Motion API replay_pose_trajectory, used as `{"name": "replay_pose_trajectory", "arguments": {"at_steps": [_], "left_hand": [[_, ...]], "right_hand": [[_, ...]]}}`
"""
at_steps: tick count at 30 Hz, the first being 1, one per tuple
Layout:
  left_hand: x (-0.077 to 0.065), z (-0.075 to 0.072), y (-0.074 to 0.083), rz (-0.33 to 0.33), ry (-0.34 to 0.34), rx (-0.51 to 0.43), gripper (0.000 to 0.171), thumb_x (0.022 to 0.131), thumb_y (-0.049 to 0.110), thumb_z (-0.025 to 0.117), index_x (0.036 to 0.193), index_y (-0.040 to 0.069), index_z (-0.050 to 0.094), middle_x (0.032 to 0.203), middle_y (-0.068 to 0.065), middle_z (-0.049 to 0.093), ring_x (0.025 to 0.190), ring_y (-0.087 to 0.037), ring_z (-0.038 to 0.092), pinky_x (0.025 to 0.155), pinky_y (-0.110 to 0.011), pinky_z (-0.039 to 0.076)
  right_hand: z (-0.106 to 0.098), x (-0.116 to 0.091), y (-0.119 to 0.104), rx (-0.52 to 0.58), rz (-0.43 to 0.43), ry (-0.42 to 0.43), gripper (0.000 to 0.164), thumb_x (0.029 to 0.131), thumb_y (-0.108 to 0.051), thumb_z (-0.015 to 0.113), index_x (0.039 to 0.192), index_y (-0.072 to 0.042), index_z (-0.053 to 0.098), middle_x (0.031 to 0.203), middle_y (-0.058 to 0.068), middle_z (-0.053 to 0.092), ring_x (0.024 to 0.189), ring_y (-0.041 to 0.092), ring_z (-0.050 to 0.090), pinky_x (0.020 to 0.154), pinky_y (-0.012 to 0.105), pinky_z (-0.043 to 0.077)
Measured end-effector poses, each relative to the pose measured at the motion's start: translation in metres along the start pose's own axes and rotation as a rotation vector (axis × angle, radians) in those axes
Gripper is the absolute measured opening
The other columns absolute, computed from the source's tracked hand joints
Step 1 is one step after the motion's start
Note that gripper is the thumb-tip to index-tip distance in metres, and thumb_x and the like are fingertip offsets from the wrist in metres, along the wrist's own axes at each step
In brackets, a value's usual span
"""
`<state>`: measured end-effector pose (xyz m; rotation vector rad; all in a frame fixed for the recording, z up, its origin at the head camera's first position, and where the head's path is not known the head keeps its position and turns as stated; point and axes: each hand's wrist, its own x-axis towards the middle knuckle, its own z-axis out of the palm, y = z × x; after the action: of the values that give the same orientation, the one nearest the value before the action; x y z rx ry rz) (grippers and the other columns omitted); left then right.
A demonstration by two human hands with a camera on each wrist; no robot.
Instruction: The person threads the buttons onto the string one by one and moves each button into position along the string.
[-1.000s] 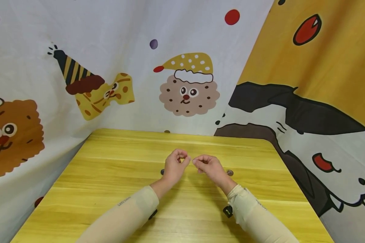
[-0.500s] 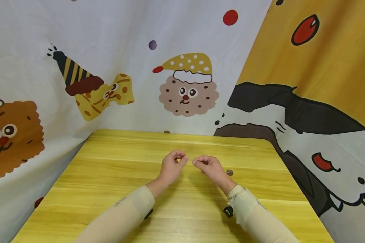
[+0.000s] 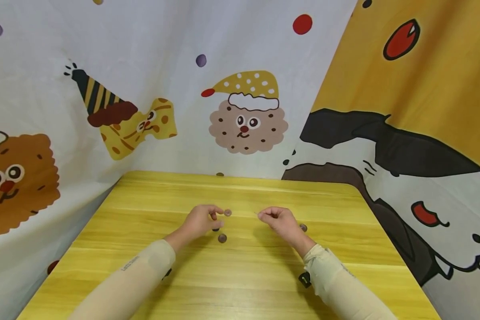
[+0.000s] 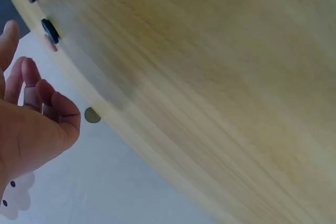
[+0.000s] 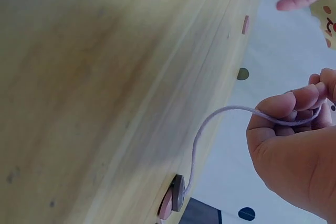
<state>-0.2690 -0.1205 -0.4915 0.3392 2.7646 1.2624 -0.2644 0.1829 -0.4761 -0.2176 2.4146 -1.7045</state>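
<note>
My right hand pinches the tip of a thin pale purple cord between thumb and forefinger. In the right wrist view the cord passes under its fingers and curves down to a dark round disc, with a pink disc against it. My left hand hovers left of centre, thumb and fingers apart, holding nothing. Close by its fingertips lie a brownish disc, another disc and a dark disc partly hidden by the thumb.
Everything lies on a wood-grain table. A patterned cloth hangs behind its far edge. Beneath the forearms, small black pieces show at the left wrist and at the right wrist.
My left hand has moved left, away from the right hand and the cord tip, uncovering discs on the table. The right hand stays nearly still, pinching the cord.
</note>
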Motion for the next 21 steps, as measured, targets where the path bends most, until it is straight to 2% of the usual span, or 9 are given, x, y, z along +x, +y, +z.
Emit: {"name": "replay_pose_trajectory", "arguments": {"at_steps": [3, 5, 8, 13, 16, 21], "left_hand": [[0.000, 0.000, -0.005, 0.019, -0.056, 0.076, 0.043, 0.090, 0.022, 0.089, 0.129, 0.011, 0.076, 0.103, -0.004, 0.068, 0.081, -0.014, 0.055, 0.070, -0.031, 0.051], [-0.001, 0.000, -0.008, 0.030, -0.070, 0.118, 0.044, 0.088, 0.023, 0.090, 0.129, 0.011, 0.077, 0.104, -0.004, 0.068, 0.091, -0.015, 0.058, 0.081, -0.035, 0.054], [-0.002, -0.001, -0.012, 0.016, -0.078, 0.150, 0.043, 0.087, 0.024, 0.091, 0.127, 0.011, 0.078, 0.103, -0.002, 0.069, 0.093, -0.017, 0.059, 0.087, -0.039, 0.055], [-0.004, -0.002, -0.017, -0.035, -0.109, 0.148, 0.042, 0.087, 0.026, 0.090, 0.126, 0.013, 0.078, 0.107, 0.000, 0.070, 0.098, -0.016, 0.061, 0.091, -0.041, 0.057], [-0.005, -0.001, -0.018, -0.042, -0.124, 0.130, 0.041, 0.088, 0.026, 0.090, 0.125, 0.013, 0.078, 0.107, -0.001, 0.069, 0.098, -0.017, 0.060, 0.090, -0.040, 0.055], [-0.005, -0.001, -0.019, -0.036, -0.105, 0.126, 0.039, 0.088, 0.026, 0.090, 0.122, 0.012, 0.079, 0.105, -0.001, 0.068, 0.096, -0.017, 0.060, 0.088, -0.039, 0.055]], "right_hand": [[-0.001, -0.001, 0.002, -0.011, -0.002, -0.006, 0.028, 0.101, -0.030, 0.077, 0.113, -0.004, 0.079, 0.073, 0.000, 0.060, 0.064, 0.015, 0.044, 0.061, 0.027, 0.042], [-0.002, -0.001, 0.004, -0.023, -0.010, -0.018, 0.032, 0.101, -0.030, 0.077, 0.115, -0.002, 0.078, 0.082, 0.003, 0.065, 0.070, 0.015, 0.047, 0.063, 0.028, 0.043], [-0.002, -0.001, 0.006, -0.036, -0.015, -0.037, 0.036, 0.101, -0.031, 0.077, 0.117, 0.000, 0.077, 0.089, 0.007, 0.068, 0.073, 0.016, 0.050, 0.064, 0.028, 0.045], [-0.002, -0.001, 0.008, -0.026, -0.005, -0.050, 0.037, 0.101, -0.031, 0.076, 0.119, 0.002, 0.076, 0.091, 0.010, 0.067, 0.073, 0.015, 0.050, 0.064, 0.026, 0.045], [-0.001, -0.001, 0.009, -0.027, 0.002, -0.055, 0.037, 0.102, -0.031, 0.076, 0.119, 0.001, 0.076, 0.093, 0.011, 0.068, 0.074, 0.014, 0.050, 0.066, 0.029, 0.046], [0.000, 0.000, 0.008, -0.031, 0.002, -0.064, 0.036, 0.101, -0.033, 0.076, 0.119, -0.002, 0.076, 0.099, 0.013, 0.070, 0.078, 0.015, 0.053, 0.071, 0.034, 0.049]]}}
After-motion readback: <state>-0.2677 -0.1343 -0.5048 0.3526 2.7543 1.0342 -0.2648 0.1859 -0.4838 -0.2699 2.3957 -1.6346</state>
